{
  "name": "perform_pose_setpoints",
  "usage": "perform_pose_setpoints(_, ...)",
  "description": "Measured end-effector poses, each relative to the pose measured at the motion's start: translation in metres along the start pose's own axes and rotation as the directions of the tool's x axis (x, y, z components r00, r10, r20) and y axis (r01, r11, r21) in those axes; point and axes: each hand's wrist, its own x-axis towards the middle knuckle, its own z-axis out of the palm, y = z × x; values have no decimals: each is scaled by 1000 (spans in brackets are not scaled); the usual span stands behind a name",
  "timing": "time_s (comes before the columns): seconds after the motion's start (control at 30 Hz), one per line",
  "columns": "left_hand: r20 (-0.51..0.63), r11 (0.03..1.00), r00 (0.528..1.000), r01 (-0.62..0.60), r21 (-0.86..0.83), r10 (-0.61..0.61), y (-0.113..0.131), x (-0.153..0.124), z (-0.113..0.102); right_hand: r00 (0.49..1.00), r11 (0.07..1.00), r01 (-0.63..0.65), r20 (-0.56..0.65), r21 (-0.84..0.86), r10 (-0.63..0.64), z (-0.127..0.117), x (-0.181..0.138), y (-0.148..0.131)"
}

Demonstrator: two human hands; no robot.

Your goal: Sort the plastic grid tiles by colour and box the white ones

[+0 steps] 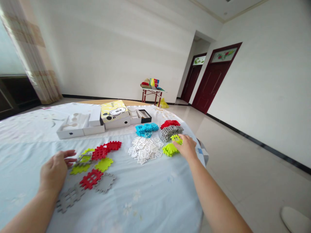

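My right hand (pixel 187 147) grips a lime-green interlocking building tile (pixel 176 139) with window openings, thumb and fingers at its edges. Just below it lies a small pile of lime-green tiles (pixel 170 149). My left hand (pixel 56 168) is open, fingers apart, beside a grey frame tile (pixel 84 159) in a loose group. Around that frame are a red window tile (pixel 91 178), a plain lime-green tile (pixel 104 164), another red tile (pixel 114 146) and a thin grey frame (pixel 106 183). Nearest my left forearm is a grey window tile (pixel 70 196).
White window pieces (pixel 145 149) lie heaped mid-table. Behind are blue tiles (pixel 146 129), grey tiles (pixel 172 132) and red tiles (pixel 170 123). White box trays (pixel 73 132) and a yellow cartoon box (pixel 115 111) stand at the back. The table's edge is close on the right.
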Motion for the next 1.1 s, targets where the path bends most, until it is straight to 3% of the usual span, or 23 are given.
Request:
perform_pose_setpoints(0.1, -9, 1000, 1000, 6, -14, -6, -2, 1, 1, 998, 997, -63, -8, -50, 62, 1, 1, 10)
perform_pose_setpoints(0.17, -14, 999, 1000, 21, -26, -22, -2, 2, 1, 999, 999, -33, -42, -13, 32, 1, -1, 3)
perform_pose_setpoints(0.27, -14, 999, 999, 31, -30, -31, 1, -1, 0, 990, 983, 123, -89, 139, -111, 5, -7, -27)
perform_pose_setpoints(0.33, -1, 1000, 1000, 21, -21, -22, 4, -4, 0, 967, 924, 254, -82, 287, -240, 10, -14, -55)
perform_pose_setpoints(0.4, 21, 1000, 1000, 1, 5, -1, 6, -8, 0, 939, 841, 322, -38, 435, -341, 17, -26, -83)
perform_pose_setpoints(0.57, 102, 964, 988, -134, 230, 113, 12, -15, -1, 869, 734, 266, 173, 625, -463, 31, -61, -127)
perform_pose_setpoints(0.67, 159, 850, 950, -311, 425, 268, 23, -23, -1, 794, 700, 286, 246, 654, -555, 35, -80, -131)
perform_pose_setpoints(0.8, 285, 732, 887, -461, 501, 364, 45, -32, -1, 719, 656, 366, 247, 660, -650, 39, -93, -128)
perform_pose_setpoints(0.97, 557, 633, 798, -557, 537, 230, 75, -46, 0, 689, 634, 374, 254, 677, -678, 47, -92, -128)
perform_pose_setpoints(1.1, 641, 552, 755, -596, 582, 140, 87, -63, 14, 683, 630, 359, 267, 689, -681, 50, -89, -128)
